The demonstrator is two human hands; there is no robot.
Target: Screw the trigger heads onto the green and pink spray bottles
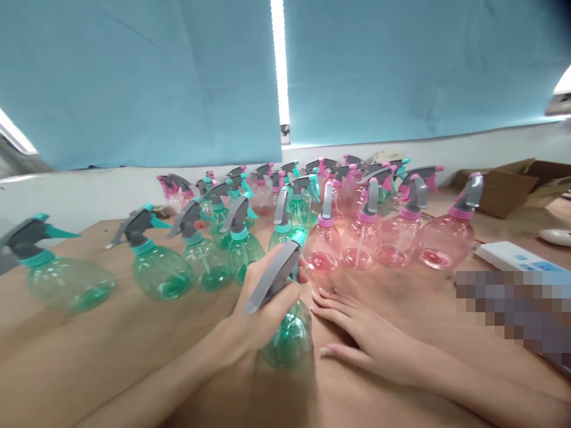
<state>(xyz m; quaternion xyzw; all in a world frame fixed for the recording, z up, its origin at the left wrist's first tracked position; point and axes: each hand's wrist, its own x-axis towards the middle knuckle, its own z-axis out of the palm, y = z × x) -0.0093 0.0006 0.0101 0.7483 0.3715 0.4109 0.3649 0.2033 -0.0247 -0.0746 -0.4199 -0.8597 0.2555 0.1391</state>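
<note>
My left hand (263, 309) is wrapped round the neck of a green spray bottle (289, 342) with a grey and turquoise trigger head. That bottle stands near the front of the table, its nozzle pointing away from me. Beside it on the right, my right hand (357, 327) lies on the tabletop with its fingers stretched out and nothing in them. Just beyond my hands runs a row of spray bottles: green ones such as a green spray bottle (163, 276) to the left, and pink ones such as a pink spray bottle (323, 246) to the right.
More pink and green spray bottles crowd the back of the brown table (134, 362). On the right are a white power strip (513, 255), an open cardboard box (504, 187) and a white mouse-like object (555, 238). Blue curtains (156, 83) hang behind.
</note>
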